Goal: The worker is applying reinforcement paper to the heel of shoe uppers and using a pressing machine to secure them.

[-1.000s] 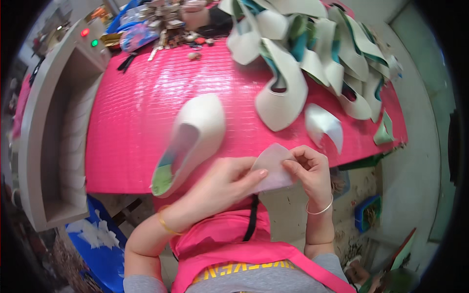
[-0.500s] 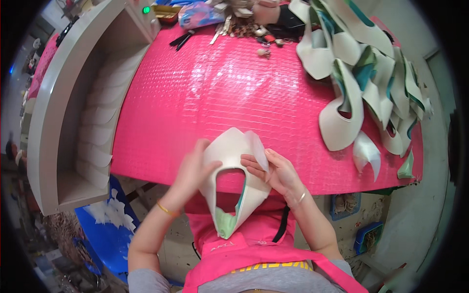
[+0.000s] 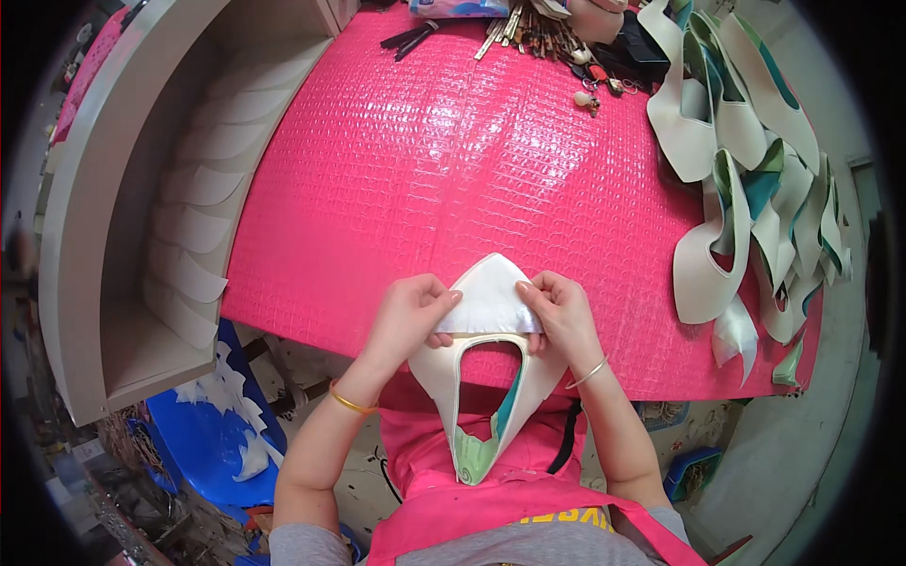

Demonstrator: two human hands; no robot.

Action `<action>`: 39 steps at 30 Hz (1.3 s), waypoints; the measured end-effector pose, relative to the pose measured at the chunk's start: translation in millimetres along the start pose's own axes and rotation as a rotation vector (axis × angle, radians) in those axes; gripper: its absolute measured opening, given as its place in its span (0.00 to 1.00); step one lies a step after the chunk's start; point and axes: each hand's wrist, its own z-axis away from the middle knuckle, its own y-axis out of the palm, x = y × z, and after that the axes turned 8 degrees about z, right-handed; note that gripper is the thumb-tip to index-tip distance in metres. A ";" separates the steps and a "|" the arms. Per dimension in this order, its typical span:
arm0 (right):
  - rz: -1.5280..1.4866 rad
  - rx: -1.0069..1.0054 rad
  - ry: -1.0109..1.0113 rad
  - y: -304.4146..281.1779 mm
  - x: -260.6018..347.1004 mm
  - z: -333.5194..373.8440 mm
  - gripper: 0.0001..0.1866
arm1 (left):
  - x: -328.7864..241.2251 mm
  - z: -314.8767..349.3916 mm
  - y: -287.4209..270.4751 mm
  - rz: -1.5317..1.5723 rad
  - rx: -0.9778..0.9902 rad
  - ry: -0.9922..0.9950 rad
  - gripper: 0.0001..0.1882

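From my remote seat I see the left hand and right hand each pinching a lower corner of the white patch, spread between them over the toe of the pale shoe, whose opening lies just below the grip. I judge an uneven pull between the thumbs could skew or crease the patch, and a nudge to the heel, over the pink apron nearer the body, could swivel the shoe beneath it.
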 end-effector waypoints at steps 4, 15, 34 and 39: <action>0.047 -0.079 0.017 3.2 4.5 2.6 0.12 | -8.7 2.2 2.3 -0.103 -0.034 -0.009 0.09; 0.316 -0.082 0.008 5.3 16.1 -0.9 0.14 | 0.7 4.3 5.3 -0.795 -0.179 0.376 0.10; 1.225 0.161 -0.709 -8.4 -20.2 48.2 0.34 | 20.1 29.2 -30.0 -0.952 0.136 0.876 0.15; 1.195 0.205 -0.650 -11.0 -17.2 49.3 0.33 | 13.5 11.3 -38.0 -0.994 0.194 1.177 0.12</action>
